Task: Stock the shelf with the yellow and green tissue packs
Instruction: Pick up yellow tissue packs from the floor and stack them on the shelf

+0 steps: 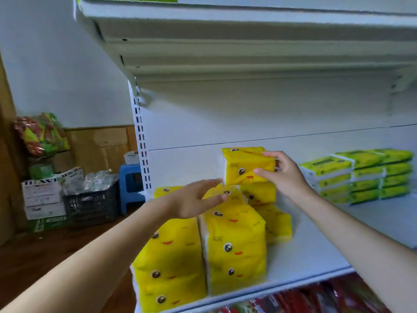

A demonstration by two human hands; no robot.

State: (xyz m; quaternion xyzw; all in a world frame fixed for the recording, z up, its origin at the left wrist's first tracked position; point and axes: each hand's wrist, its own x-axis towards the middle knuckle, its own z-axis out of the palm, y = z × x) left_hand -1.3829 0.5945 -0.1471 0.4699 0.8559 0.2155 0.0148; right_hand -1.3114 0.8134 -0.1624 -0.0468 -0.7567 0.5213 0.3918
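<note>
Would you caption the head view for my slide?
Right hand holds a yellow tissue pack above the stack; open left hand nearby.

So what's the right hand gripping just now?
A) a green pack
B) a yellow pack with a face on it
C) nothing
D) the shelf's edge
B: the right hand curls its thumb and fingers round the yellow pack on top of the yellow pile, while the green packs lie untouched farther right.
</note>
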